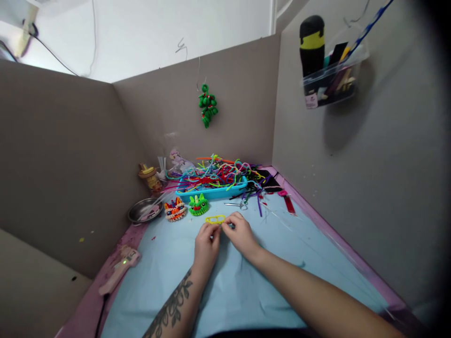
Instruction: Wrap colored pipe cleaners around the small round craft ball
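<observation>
Shaping the yellow loop (214, 217) seems to be the step in hand, as both hands meet at it above the blue tabletop (162, 277). Going from the left, the glue gun (121, 271) lies near the edge with a small green light on it, and beyond it stands the metal bowl (130, 216). Then come the orange head (175, 210) and the green head (199, 205), side by side. The left hand (207, 241) has its thumb and forefinger brought together at the near edge of the loop, and they appear to pinch it. The loop is just in front of the fingertips, with the blue tray (211, 193) farther behind. The scissors (236, 204) lie free beyond the right hand (242, 234), whose fingers are also closed, pinching at the loop's right end; the exact contact is too small to tell. In my judgement, the next move calls for one steady pinch while the other guides the bend.
</observation>
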A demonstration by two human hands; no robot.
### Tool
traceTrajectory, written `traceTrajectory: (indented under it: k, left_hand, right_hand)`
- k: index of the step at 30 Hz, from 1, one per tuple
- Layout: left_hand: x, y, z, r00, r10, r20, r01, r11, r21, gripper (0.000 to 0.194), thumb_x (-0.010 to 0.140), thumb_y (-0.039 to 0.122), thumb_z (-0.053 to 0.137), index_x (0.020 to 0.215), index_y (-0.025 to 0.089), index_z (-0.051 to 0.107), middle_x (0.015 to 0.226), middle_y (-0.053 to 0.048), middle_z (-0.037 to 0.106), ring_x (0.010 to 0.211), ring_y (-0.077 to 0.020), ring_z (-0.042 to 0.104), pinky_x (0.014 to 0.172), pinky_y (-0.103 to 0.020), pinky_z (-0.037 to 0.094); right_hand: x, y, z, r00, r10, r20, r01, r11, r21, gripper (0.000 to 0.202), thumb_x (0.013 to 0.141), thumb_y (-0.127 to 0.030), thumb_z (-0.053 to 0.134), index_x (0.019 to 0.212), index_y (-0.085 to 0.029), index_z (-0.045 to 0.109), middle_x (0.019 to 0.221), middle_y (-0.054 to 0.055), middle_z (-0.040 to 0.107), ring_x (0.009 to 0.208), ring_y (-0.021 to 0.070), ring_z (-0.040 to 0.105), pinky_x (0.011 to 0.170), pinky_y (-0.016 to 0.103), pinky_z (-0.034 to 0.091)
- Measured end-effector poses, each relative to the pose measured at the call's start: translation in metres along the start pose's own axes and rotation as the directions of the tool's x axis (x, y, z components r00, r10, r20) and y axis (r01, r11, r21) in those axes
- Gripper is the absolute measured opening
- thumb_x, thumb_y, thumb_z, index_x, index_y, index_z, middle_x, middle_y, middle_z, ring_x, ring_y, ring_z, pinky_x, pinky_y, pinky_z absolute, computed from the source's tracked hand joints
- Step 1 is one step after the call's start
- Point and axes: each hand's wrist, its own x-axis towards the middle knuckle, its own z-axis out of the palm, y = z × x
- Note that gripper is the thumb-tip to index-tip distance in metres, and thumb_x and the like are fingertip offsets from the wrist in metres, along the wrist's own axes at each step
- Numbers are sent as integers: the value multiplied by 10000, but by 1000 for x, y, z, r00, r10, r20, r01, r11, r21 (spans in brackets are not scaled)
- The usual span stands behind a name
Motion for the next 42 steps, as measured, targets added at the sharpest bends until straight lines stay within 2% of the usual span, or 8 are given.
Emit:
traceTrajectory:
  k: [6,12,19,24,33,42]
  left_hand:
    - [0,-6,-2,998,49,-28,-48,998,37,136,852,158,515,883,175,646,809,-46,612,739,-152,597,665,-270,501]
    - [-2,-2,-3,993,110,-31,-107,992,66,182,854,141,512,907,192,678,808,-41,620,754,-148,603,689,-269,508]
    - [-2,3,-4,990,139,-38,-136,989,65,178,847,150,528,905,194,691,794,-42,632,729,-143,617,681,-258,517]
    - [-2,4,-7,991,128,-38,-126,991,49,167,852,165,524,889,190,684,790,-43,637,732,-148,616,681,-265,515]
    - [-3,-2,-4,997,72,16,-72,997,-4,146,865,194,528,893,195,671,828,-54,650,775,-161,621,709,-283,509]
    - [-1,-4,-4,1000,13,24,-12,998,-57,125,844,211,560,867,182,679,806,-54,655,741,-161,611,684,-283,497]
  right_hand:
    - [-3,-3,3,1000,19,22,-20,998,65,33,719,-181,602,749,-192,597,806,24,562,795,182,553,730,304,450]
    - [-5,-2,6,998,56,-15,-53,987,151,184,735,-353,643,705,-199,547,755,10,520,746,180,501,705,305,424]
    - [-1,1,6,993,108,53,-118,956,268,205,746,-368,610,665,-198,529,673,-18,510,670,153,476,644,273,415]
    - [2,4,3,987,117,106,-142,952,270,189,706,-349,651,655,-191,561,641,-28,534,637,139,485,599,248,421]
    - [7,12,-4,970,150,189,-184,967,177,67,634,-200,641,619,-165,587,606,-23,565,592,135,516,561,243,432]
    - [10,7,-10,981,51,189,-65,995,69,122,684,-140,581,569,-172,609,639,-10,551,669,149,540,651,264,412]
